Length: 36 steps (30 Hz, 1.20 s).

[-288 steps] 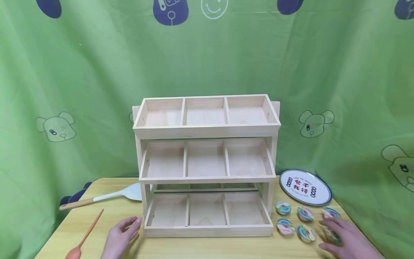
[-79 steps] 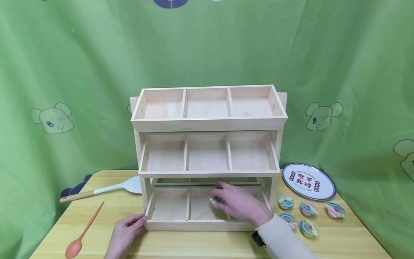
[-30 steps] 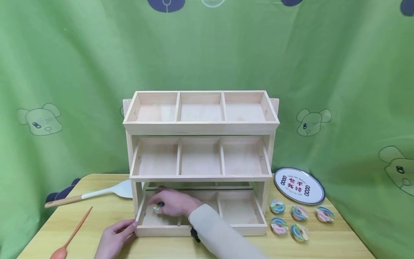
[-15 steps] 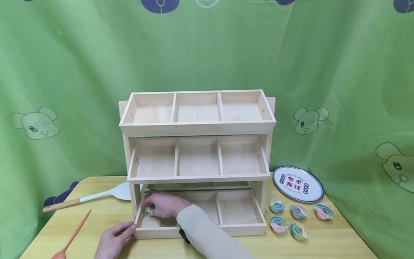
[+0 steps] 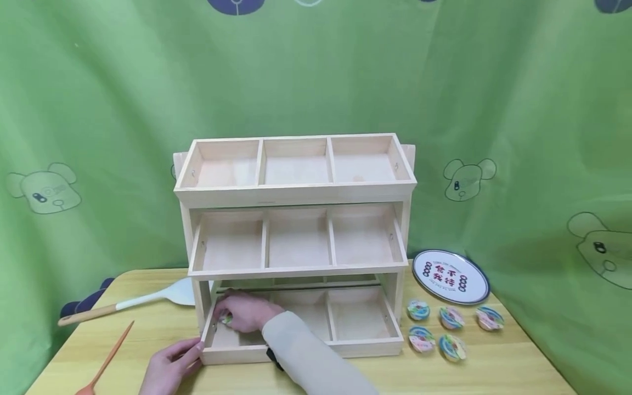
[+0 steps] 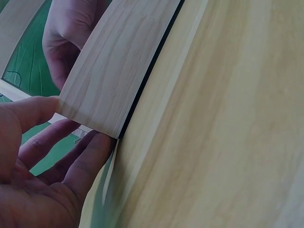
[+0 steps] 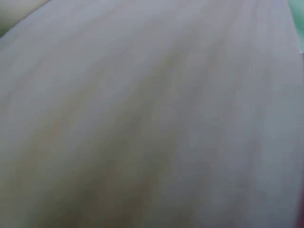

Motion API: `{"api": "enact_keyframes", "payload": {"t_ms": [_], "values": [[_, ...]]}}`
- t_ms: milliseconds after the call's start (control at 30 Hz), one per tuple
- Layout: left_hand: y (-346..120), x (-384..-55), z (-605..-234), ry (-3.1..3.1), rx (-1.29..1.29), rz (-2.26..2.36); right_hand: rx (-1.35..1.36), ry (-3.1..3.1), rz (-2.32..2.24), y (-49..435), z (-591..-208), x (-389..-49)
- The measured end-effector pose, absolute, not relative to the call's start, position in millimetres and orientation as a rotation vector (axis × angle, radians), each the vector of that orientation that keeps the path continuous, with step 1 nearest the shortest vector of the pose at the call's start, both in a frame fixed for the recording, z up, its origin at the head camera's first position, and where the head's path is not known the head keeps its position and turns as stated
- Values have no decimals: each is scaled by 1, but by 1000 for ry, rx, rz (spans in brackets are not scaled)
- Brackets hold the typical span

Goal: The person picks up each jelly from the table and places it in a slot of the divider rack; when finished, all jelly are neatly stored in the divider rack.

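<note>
A three-tier wooden display rack (image 5: 296, 196) stands mid-table, each tier split into three compartments. My right hand (image 5: 243, 311) reaches into the bottom tier's left compartment and holds a small jelly cup (image 5: 225, 319) with a colourful lid, close over the compartment floor. At that tier's left front corner is my left hand (image 5: 170, 366); in the left wrist view its thumb and fingers (image 6: 88, 166) pinch the end of the front board (image 6: 118, 66). The right wrist view holds mostly a blurred pale wooden surface (image 7: 152, 114).
Several more jelly cups (image 5: 421, 339) sit on the table right of the rack, before an oval plate (image 5: 451, 276). On the left lie a white spatula with a wooden handle (image 5: 89, 315) and an orange spoon (image 5: 113, 351). A green curtain (image 5: 296, 71) hangs behind.
My right hand has carried a jelly cup from the right-hand group across to the bottom left compartment, lately edging left and lower. My left hand has come to the rack's corner and stayed there.
</note>
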<state>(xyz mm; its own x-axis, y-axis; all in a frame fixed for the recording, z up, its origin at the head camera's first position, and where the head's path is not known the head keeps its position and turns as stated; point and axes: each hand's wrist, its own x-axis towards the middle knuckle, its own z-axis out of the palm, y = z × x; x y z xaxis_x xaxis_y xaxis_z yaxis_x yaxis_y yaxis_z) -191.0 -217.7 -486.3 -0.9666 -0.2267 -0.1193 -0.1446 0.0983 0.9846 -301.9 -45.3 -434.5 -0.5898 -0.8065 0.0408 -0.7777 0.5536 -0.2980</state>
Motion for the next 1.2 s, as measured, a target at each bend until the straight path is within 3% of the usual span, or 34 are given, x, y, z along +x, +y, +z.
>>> {"api": "enact_keyframes", "payload": {"t_ms": [533,1200], "values": [[-219,-192,-486,-2298,410,-2031,-1368,2482,-710,-23,-420,-300],[-222,-191,-486,-2278,416,-2065,-1299,2606,-594,31,-399,-273]]}}
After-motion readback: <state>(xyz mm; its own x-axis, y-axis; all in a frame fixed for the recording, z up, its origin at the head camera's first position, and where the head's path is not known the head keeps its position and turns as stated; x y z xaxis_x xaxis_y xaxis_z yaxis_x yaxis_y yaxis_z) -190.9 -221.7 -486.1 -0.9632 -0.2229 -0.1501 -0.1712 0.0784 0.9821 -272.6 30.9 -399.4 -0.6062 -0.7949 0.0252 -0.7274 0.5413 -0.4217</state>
